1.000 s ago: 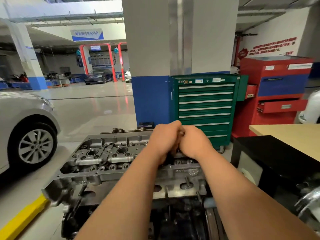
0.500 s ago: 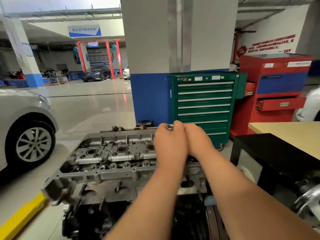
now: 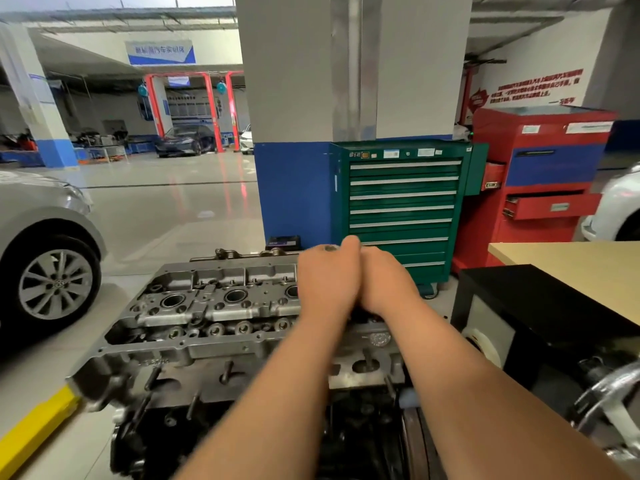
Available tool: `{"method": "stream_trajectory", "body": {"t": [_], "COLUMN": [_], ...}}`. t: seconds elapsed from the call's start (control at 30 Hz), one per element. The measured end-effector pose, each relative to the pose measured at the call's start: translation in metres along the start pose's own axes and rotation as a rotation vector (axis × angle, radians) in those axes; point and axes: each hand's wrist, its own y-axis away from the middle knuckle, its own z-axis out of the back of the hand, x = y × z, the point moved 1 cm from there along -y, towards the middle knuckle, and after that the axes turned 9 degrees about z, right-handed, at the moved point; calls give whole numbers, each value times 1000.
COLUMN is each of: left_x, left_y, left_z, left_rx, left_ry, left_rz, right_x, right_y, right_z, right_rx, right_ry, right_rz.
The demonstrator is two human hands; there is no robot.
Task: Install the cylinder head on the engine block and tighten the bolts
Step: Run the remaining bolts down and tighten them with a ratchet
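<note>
Barely shifted since half a second ago: left hand (image 3: 327, 282) and right hand (image 3: 386, 284) kept pressed side by side above the right part of the cylinder head (image 3: 214, 313); dark round end of a tool (image 3: 329, 248), out of sight a second ago, kept showing atop the left fist

Behind everything, broad grey pillar (image 3: 346, 64) with a blue foot. At far left, silver car (image 3: 34, 209), front wheel near the engine. Against the pillar, green tool cabinet (image 3: 401, 202), drawers closed; just right of it, red cabinet (image 3: 540, 174) with one drawer pulled out. At right, pale tabletop (image 3: 571, 268) above a black box (image 3: 540, 306)

Centre: cylinder head seated flat on top of the dark engine block (image 3: 156, 438), bores and holes facing up. Yellow kerb (image 3: 31, 434) at bottom left, beside the engine

Left hand: fingers curled tight round the tool, gripping it upright; lower part of the tool covered by both hands. Right hand: back turned to the camera, touching the left, fingers hidden; cannot tell what, if anything, gripped
</note>
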Motion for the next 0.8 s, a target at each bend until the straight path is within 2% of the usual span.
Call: {"method": "stream_trajectory", "body": {"t": [0.07,0.1,0.13,0.17,0.2,0.23,0.27,0.3,0.33,0.37,0.4,0.43,0.47,0.53,0.57,0.63,0.67,0.7,0.73,0.77,0.8], "left_x": [-17,-19,-18,-12,-6,2,8,11,9,0,-10,-16,-21,-12,-3,10,12,10,2,-9,-14], "left_y": [-17,-22,-21,-13,-1,11,19,16,5,-5,-13,-20,-24,-10,0,21,18,8,-6,-15,-21], "left_z": [19,24,22,15,6,0,-5,-6,-3,5,15,24,27,17,6,-7,-5,0,6,14,23], "left_rx": [455,594,606,519,253,77,-33,-72,-2,179,432,582,656,488,190,-40,-43,-10,152,393,584], "left_ry": [22,52,47,12,-35,26,70,62,41,30,46,64,51,-161,-287,-99,3,23,20,55,100], "left_rz": [195,238,245,202,90,-24,-84,-101,-51,59,165,209,218,105,-58,-154,-150,-99,21,138,191], "right_x": [-2,-3,-2,-3,-4,-3,-2,-2,-1,-1,-2,-3,-3,-3,-3,-1,-1,-1,-1,-1,-1], "right_y": [0,1,1,1,0,0,0,0,0,0,-1,-1,-1,-2,-3,-1,-1,-1,0,1,2], "right_z": [2,0,0,0,0,1,0,-1,-1,-2,-2,-1,-2,-1,-1,-1,-2,-2,-3,-2,-1], "right_rx": [-28,-42,-44,-38,-33,-28,-25,-18,-6,-7,-21,-27,-37,-32,-17,-10,-10,-6,-9,-25,-32], "right_ry": [-20,-39,-41,-33,-38,-61,-82,-59,0,46,51,29,12,9,3,-63,-62,-13,34,39,19], "right_rz": [-38,-52,-57,-53,-48,-40,-28,-6,13,11,-3,-19,-29,-31,-27,-19,-8,5,10,-1,-10]}}
